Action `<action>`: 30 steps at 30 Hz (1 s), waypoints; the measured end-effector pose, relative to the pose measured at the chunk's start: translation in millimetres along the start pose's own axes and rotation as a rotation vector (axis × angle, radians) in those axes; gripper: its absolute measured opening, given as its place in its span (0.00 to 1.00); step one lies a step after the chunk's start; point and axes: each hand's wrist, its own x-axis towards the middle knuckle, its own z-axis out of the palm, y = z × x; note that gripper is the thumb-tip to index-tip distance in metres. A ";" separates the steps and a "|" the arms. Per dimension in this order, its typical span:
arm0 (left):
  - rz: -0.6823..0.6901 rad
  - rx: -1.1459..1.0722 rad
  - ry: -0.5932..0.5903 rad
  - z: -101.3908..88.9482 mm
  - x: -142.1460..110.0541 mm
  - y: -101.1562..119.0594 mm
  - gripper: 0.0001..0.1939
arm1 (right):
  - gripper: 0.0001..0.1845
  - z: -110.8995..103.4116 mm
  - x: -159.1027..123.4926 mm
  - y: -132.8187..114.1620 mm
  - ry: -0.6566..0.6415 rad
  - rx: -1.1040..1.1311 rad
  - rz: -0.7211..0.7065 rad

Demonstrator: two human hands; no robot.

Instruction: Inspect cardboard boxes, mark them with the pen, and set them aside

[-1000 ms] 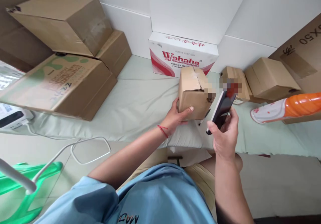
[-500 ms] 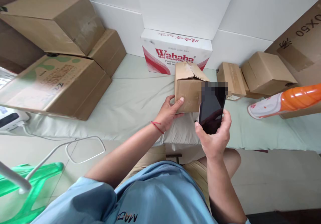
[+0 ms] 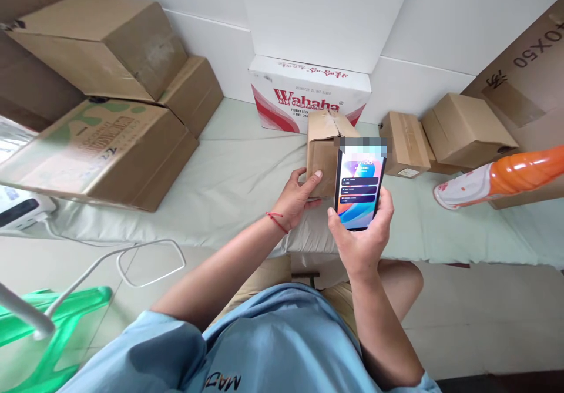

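Note:
My left hand (image 3: 298, 196) grips the near left edge of a small brown cardboard box (image 3: 321, 146) that stands on a pale green mattress (image 3: 238, 175). A red string is tied round that wrist. My right hand (image 3: 363, 234) holds a phone (image 3: 359, 184) upright in front of the box, its lit screen facing me. The phone covers the box's right half. A white and red "Wahaha" carton (image 3: 308, 93) stands just behind the box against the white wall.
Large cardboard boxes (image 3: 101, 105) are stacked at the left. More small boxes (image 3: 467, 128) lie at the right, beside an orange and white bottle (image 3: 497, 181) on its side. A white cable (image 3: 132, 258) and green plastic stool (image 3: 48, 328) are at lower left on the floor.
My right hand has turned the phone from edge-on to facing me and brought it left in front of the box; its screen has lit up. The left hand stays on the box.

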 end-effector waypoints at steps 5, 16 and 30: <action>-0.003 -0.008 0.008 -0.9 -0.2 0.9 0.35 | 0.48 0.1 -0.6 -1.1 -0.009 0.018 0.030; -0.015 -0.066 0.109 -43.3 5.2 4.2 0.30 | 0.55 -31.4 3.1 62.6 0.021 -0.184 0.241; -0.208 -0.136 0.180 -86.6 20.9 23.6 0.38 | 0.64 -109.0 8.6 173.9 -0.252 -0.643 0.720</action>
